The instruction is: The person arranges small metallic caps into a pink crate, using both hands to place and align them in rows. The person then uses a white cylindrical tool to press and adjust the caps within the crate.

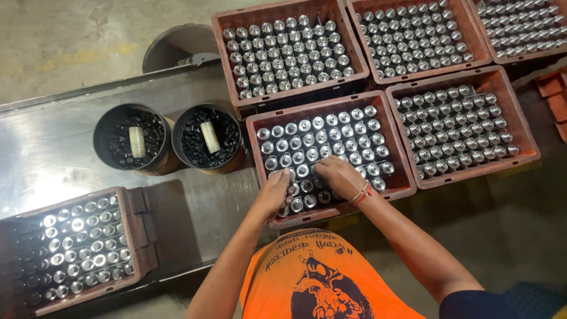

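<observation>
I see both bare hands down inside the nearest reddish-brown plastic crate (397, 184), which sits at the edge of a long grey metal table (53, 142) and is packed with upright shiny silver metal cylinders (322, 139) standing in rows. My left hand (275, 192) is curled over the cylinders at the crate's near-left part, fingers bent down among them; it touches their tops, but I cannot tell whether it actually grips one. My right hand (339, 176), with a red and pale thread band (361, 194) around the wrist, lies spread and bent over the cylinders just beside the left hand, fingertips pressing onto the tops; whether it has hold of any is hidden by the hand itself. Left of this crate stand two round dark metal tins (155, 168) side by side, each filled with small black caps (221, 139) and each with a pale cream cylinder (209, 136) lying on top. Further left, at the near corner of the table, another crate of the same kind (137, 236) holds more silver cylinders. Four more full crates (520, 133) sit behind and to the right, touching one another. An orange printed shirt (319, 274) fills the bottom of the view
</observation>
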### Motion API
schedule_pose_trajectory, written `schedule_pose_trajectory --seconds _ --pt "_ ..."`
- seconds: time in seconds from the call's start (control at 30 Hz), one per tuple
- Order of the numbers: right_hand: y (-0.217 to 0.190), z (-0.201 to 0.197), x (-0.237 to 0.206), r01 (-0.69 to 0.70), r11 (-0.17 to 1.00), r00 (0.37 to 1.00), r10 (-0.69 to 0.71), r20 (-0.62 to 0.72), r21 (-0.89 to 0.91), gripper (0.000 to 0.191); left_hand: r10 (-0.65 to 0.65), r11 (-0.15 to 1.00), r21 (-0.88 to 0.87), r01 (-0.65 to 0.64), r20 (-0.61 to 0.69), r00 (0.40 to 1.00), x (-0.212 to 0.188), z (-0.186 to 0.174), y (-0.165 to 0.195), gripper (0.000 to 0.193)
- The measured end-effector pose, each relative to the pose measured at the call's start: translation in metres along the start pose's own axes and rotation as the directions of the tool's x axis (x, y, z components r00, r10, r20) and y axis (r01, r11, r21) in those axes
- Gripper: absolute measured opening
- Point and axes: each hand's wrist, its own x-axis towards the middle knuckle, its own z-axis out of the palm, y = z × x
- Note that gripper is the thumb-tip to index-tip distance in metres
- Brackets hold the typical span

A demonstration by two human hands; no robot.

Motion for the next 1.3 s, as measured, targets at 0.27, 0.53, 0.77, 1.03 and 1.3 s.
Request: schedule_pose_trajectory --seconds 0.27,0.53,0.77,1.03,1.3 --pt "-0.005 -0.002 0.025 -0.232 0.971 0.968 0.236 0.080 -0.060 0.011 0.114 0.935 0.339 -0.108 0.001 0.993 0.005 0.008 0.003 0.054" --pt "-0.049 -0.041 0.010 -0.183 0.834 0.983 0.171 0.072 0.521 0.023 0.099 0.855 0.497 -0.149 0.126 0.987 0.020 0.005 -0.008 0.064" --pt "-0.010 -0.023 0.032 -0.246 0.931 0.956 0.278 -0.089 0.269 0.013 -0.092 0.989 0.106 0.099 -0.067 0.994 0.035 0.006 -0.026 0.041" --pt "0.002 -0.006 0.043 -0.141 0.990 0.985 0.142 -0.093 0.019 0.007 -0.049 0.991 -0.131 0.036 -0.101 0.994 0.030 -0.003 -0.022 0.024" --pt "-0.006 -0.018 0.061 -0.255 0.967 0.964 0.252 -0.084 -0.027 0.020 0.153 0.986 0.071 -0.150 -0.037 0.987 0.030 0.010 -0.007 0.026"
